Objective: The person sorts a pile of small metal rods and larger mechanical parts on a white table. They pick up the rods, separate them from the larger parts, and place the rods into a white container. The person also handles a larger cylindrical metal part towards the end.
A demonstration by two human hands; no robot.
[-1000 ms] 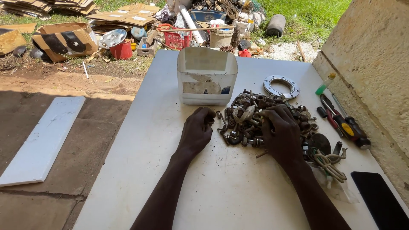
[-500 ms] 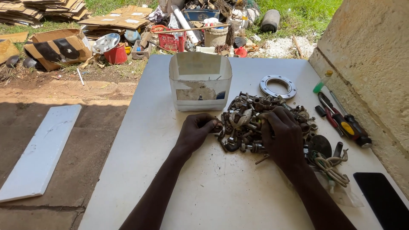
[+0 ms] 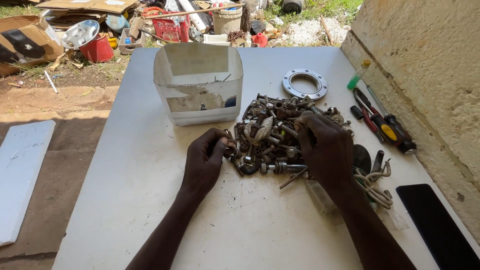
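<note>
Two hands are seen on a white table (image 3: pixel 150 200). A small metal piece (image 3: pixel 230 150) is pinched in the curled left hand (image 3: pixel 204 162); the right hand (image 3: pixel 326 150), fingers bent, is pressed onto a pile of bolts (image 3: pixel 275 132) toward the table's right edge.
</note>
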